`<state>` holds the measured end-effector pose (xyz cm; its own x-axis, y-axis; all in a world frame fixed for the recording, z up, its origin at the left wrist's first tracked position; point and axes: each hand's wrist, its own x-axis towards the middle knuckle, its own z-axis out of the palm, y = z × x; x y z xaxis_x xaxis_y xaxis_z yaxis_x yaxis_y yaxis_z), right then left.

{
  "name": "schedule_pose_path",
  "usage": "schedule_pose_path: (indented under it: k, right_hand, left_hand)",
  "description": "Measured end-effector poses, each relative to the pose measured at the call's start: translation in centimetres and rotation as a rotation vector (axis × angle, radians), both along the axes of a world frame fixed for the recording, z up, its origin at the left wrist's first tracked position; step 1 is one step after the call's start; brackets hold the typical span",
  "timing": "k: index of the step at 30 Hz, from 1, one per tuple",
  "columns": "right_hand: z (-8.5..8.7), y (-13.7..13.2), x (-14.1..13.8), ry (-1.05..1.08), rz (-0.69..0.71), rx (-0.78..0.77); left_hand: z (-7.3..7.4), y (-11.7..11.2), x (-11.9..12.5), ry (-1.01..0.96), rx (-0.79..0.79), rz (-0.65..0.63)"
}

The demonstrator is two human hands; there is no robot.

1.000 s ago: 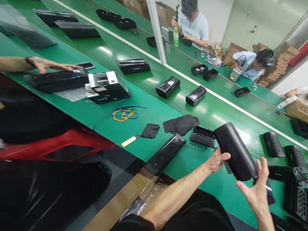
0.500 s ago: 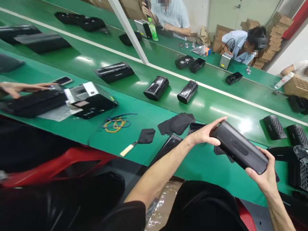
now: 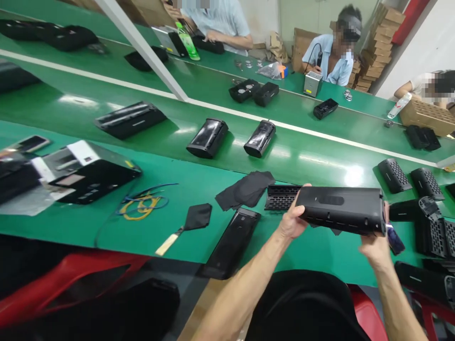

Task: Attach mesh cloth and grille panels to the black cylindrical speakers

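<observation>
A long black speaker housing [image 3: 343,209] lies level in the air above the green bench [image 3: 199,184], held at both ends. My left hand [image 3: 292,221] grips its left end, thumb on top. My right hand [image 3: 374,244] clasps the right end from below, its fingers mostly hidden behind the housing. Just behind the left hand lies a black grille panel [image 3: 281,197]. A second long black housing [image 3: 232,242] rests at the bench's near edge, to the left of my left forearm.
Black cloth pieces [image 3: 246,189], a scraper with a wooden handle [image 3: 182,227] and coiled wires [image 3: 142,203] lie left. Two wrapped speakers [image 3: 208,137] ride the belt. More grille housings [image 3: 426,222] crowd the right. A black-and-white device [image 3: 83,170] sits far left. Other people work across the line.
The housing has turned from tilted to level and I hold it by both ends. The view has swung right, and the co-worker's hand at far left has left the picture.
</observation>
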<state>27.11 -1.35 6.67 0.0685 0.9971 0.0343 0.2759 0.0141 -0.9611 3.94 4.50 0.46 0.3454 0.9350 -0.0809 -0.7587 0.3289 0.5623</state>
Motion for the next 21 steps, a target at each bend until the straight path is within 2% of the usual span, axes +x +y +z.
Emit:
schedule_pose_path:
  k: [3,4,5,7,9,12,14,17,21]
  right_hand:
    - [-1.4,0.1,-1.7,-0.145,0.055,-0.073]
    - [-1.1,0.2,-1.6,-0.194,0.064,-0.049]
    - [-0.6,0.3,-1.3,-0.257,0.068,-0.008]
    - [1.0,0.4,-0.1,-0.447,0.103,0.061]
    - [2.4,0.5,1.1,-0.675,0.2,0.072]
    - [3.3,0.4,1.5,-0.871,0.326,0.035]
    - [3.2,0.2,1.4,-0.877,0.378,0.004]
    - [2.7,-0.9,2.2,-0.761,0.396,-0.014]
    - [0.9,-3.6,4.0,-0.388,0.196,-0.172]
  left_hand:
    - [-2.3,-2.1,2.2,-0.085,-0.099,-0.288]
    - [-2.7,-2.4,2.2,-0.051,-0.092,-0.338]
    - [-2.9,-2.5,1.7,0.0,-0.072,-0.329]
    - [-2.2,-2.1,-0.1,0.123,0.014,-0.194]
    - [-0.8,-1.2,-2.1,0.276,0.134,-0.095]
    - [1.1,-0.4,-3.2,0.533,0.3,-0.168]
    - [1.5,-0.7,-3.0,0.61,0.332,-0.187]
    - [0.9,-2.2,-2.7,0.57,0.284,-0.131]
    - [-0.4,-4.4,-3.3,0.478,0.163,-0.03]
